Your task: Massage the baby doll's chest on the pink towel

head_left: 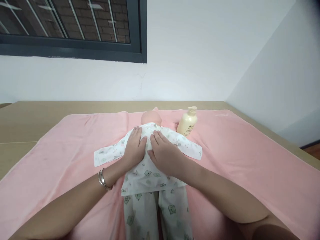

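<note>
Across the middle of a white printed top (155,182), two hands lie flat, palms down. The left hand (135,148) and the right hand (166,153) are apart, with a narrow strip of fabric between them. Each is stretched out rather than curled; the fingers run side by side toward the collar, and both thumbs angle inward. Neither appears to grip anything — they touch only the top, which is probably why the palms are spread: to cover a broad area of cloth evenly. How hard they press, I cannot tell. A silver bracelet (102,179) circles the left wrist.

The top is on a doll, laid lengthwise before the person, so both sides seem equally easy to reach. Its sleeves are stretched out left and right, and the doll's head (151,117) shows just past the collar. Matching printed trousers (142,216) run back toward the person, their upper edge hidden by the hem.

Just beyond the right-hand sleeve is a cream pump bottle (187,123) — likely set there to be within reach yet off the clothes. Beneath everything is a pink cloth (237,160), perhaps as padding, over a wooden worktop (50,107) that meets a white wall (190,50).
</note>
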The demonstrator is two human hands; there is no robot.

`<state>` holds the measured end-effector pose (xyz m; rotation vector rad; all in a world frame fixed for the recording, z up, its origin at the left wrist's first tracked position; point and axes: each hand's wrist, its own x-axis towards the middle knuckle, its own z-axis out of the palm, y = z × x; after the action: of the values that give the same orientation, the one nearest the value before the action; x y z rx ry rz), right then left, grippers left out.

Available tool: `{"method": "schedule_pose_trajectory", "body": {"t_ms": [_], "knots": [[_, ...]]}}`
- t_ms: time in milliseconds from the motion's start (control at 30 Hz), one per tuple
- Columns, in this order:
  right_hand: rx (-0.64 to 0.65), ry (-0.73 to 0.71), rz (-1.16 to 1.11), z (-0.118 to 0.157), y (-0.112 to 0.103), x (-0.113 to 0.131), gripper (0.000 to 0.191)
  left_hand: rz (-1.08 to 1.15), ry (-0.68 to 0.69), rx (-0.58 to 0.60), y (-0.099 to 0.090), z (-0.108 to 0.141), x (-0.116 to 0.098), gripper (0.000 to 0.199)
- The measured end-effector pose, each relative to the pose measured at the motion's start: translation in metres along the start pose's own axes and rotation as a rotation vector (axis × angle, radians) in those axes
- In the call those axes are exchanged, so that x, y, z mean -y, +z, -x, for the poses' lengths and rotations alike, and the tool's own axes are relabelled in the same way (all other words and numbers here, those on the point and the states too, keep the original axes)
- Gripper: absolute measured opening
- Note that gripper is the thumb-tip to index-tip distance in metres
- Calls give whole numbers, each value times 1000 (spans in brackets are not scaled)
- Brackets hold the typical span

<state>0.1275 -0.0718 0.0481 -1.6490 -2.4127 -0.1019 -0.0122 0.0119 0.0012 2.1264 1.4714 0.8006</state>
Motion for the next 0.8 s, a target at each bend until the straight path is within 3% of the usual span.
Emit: {"method": "schedule_pose_trajectory", "body": {"t_ms": [200, 367, 433, 533, 633, 700, 733, 800], "knots": [[240, -70, -46, 14, -35, 4, 62, -135, -20, 75, -4, -13, -24, 59], [376, -145, -227, 16, -67, -27, 59, -287, 84, 70, -16, 1, -41, 54], [367, -95, -263, 17, -80, -46, 57, -338, 74, 78, -26, 9, -52, 52], [246, 103, -264, 21, -96, -72, 58, -301, 25, 113, -42, 14, -76, 53], [101, 240, -267, 25, -106, -96, 61, -39, 86, 113, -47, 3, -104, 50], [1, 303, -274, 21, -105, -111, 61, 278, 141, 169, -39, -13, -121, 42], [-51, 332, -280, 17, -102, -118, 61, 440, 130, 212, -33, -23, -128, 40], [-166, 394, -295, 5, -91, -133, 60, 790, -19, 259, -17, -45, -140, 40]]}}
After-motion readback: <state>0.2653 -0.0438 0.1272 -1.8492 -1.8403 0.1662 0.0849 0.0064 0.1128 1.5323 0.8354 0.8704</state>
